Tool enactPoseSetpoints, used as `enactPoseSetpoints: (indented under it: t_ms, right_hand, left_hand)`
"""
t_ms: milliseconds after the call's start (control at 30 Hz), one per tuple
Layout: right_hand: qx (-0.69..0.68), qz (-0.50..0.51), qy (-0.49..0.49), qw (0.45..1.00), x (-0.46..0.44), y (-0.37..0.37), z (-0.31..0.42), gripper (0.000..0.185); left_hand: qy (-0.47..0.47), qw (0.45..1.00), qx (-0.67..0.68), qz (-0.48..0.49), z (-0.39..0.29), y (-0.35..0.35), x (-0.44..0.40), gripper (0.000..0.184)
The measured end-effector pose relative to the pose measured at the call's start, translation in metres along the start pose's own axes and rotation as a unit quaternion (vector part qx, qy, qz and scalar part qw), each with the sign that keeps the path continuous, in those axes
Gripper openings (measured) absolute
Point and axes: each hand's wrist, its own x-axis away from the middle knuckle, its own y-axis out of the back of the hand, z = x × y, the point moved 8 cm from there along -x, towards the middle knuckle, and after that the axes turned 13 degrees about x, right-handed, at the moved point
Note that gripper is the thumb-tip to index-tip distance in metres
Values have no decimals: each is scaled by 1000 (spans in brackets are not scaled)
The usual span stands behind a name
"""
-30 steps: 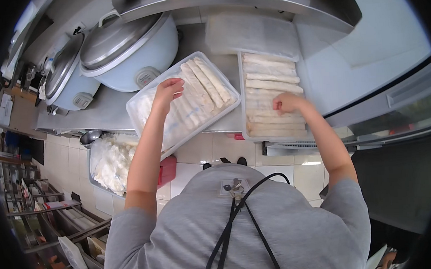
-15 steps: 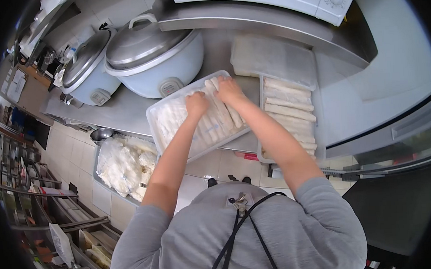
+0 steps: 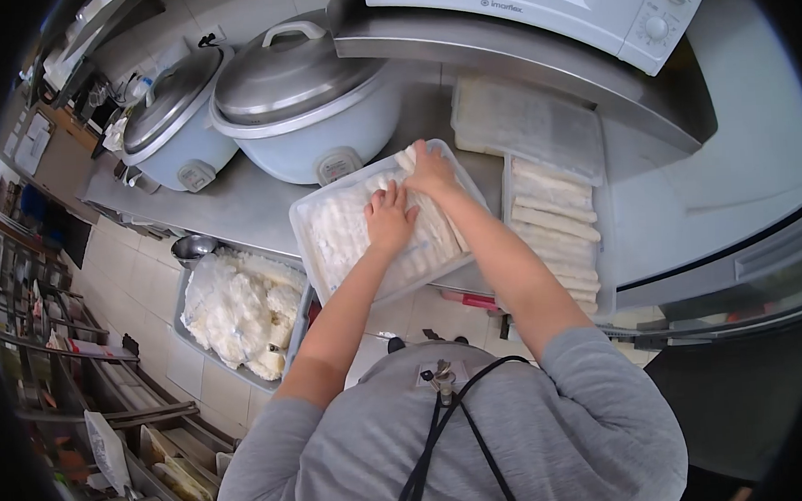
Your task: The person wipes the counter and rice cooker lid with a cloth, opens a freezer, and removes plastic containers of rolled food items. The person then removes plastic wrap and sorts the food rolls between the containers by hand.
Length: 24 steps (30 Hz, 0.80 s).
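A translucent plastic container (image 3: pixel 297 229) full of white rolls in clear plastic wrap (image 3: pixel 336 231) lies tilted across the counter edge in front of me. My left hand (image 3: pixel 390 222) rests on the rolls with its fingers spread. Beside it, my right hand (image 3: pixel 431 169) is closed around the far end of a plastic-wrapped roll (image 3: pixel 406 158) near the container's far right corner. The palm side of that hand is hidden. To the right stands a second container (image 3: pixel 505 200) of similar wrapped rolls (image 3: pixel 553 215), with a cloudy lidded box (image 3: pixel 526 121) behind it.
Two large rice cookers (image 3: pixel 308 119) (image 3: pixel 177 126) stand at the back left of the steel counter (image 3: pixel 244 204). A microwave (image 3: pixel 533 8) sits on a shelf above. Lower left, a grey tub (image 3: pixel 192 329) holds white rice-like food and plastic, near a metal bowl (image 3: pixel 192 250).
My left hand has opened from a curled grip to spread fingers and shifted toward the right hand. My right hand has closed more around a roll's end. The camera view has shifted slightly.
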Motion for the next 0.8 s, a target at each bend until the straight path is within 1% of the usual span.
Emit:
enactPoseSetpoints:
  t_ms: [67, 100, 133, 200, 267, 300, 333, 367, 400, 467, 500, 567, 600, 667, 700, 767, 800]
  right_hand:
    - [-80, -70, 21, 994, 5, 29, -3, 79]
    - [-145, -83, 8, 986, 9, 42, -10, 75]
    - [-143, -81, 4, 986, 11, 52, -18, 75]
    - [-212, -259, 73, 939, 25, 99, -33, 67]
    - [-318, -283, 84, 901, 34, 132, -55, 67]
    - [-315, -285, 75, 902, 50, 156, -62, 67]
    - [-320, -255, 105, 906, 69, 183, -60, 62]
    - [-325, -225, 133, 909, 85, 195, -63, 58]
    - [-322, -229, 123, 910, 95, 197, -76, 58]
    - [-230, -165, 185, 941, 113, 193, -82, 56]
    - [-228, -168, 179, 942, 120, 191, -97, 56]
    - [-95, -85, 248, 960, 129, 155, -110, 57]
    - [-96, -86, 245, 961, 133, 141, -121, 57]
    - [60, 35, 173, 983, 135, 81, -150, 61]
    - [58, 34, 169, 983, 142, 64, -160, 61]
    - [169, 25, 208, 963, 158, 38, -170, 55]
    - [167, 24, 205, 964, 160, 38, -179, 55]
  left_hand:
    - [-5, 1000, -22, 2, -2, 1, 0, 53]
    - [-5, 1000, -19, 6, -3, 1, 0, 53]
    - [-5, 1000, -16, 0, -2, 1, 0, 52]
    - [-7, 1000, -9, 0, -1, -1, 0, 52]
    - [-13, 1000, -13, -11, 0, -2, 0, 52]
    - [-20, 1000, -17, -18, 1, -3, 1, 51]
    - [-26, 1000, -12, -11, 0, -4, 1, 51]
    - [-22, 1000, -15, -7, 0, -3, 2, 51]
    - [-19, 1000, -18, -6, -1, -2, 1, 52]
    - [-28, 999, -23, 2, -2, -3, 0, 52]
    - [-24, 999, -24, 3, -2, -3, 0, 51]
    - [-19, 999, -25, 5, -2, -3, 0, 51]
    - [-22, 999, -25, 7, -3, -4, 1, 51]
    - [-16, 1000, -22, 14, -3, -3, 0, 51]
    - [-20, 999, -23, 16, -2, -1, -1, 51]
    - [3, 999, -5, 50, -1, -3, -2, 51]
    - [-1, 999, -5, 52, -6, -1, -5, 51]
